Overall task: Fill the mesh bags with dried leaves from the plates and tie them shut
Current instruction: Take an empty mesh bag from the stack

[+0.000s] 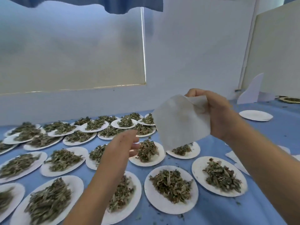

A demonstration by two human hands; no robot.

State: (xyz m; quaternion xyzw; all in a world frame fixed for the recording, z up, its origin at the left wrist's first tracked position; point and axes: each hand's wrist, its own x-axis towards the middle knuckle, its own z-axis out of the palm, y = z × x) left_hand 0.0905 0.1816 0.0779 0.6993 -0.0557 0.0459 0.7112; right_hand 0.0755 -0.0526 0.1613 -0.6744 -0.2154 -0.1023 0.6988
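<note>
What my right hand [215,114] holds: one mesh bag [180,120], pinched at its upper edge, raised above the plates [194,169].
Bag: white, fine-woven, flat, roughly rectangular; long axis slants from upper right to lower left.
My left hand [121,146]: fingers loosely curled, holding nothing.
Plate count: about two dozen, round, white, heaped with dried leaves [172,184]; one bare plate [255,115] far right.
Under them: blue cloth [267,143].

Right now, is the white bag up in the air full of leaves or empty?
Empty, it seems: the thin white mesh bag hangs flat from the right hand, with no bulge anywhere.
</note>
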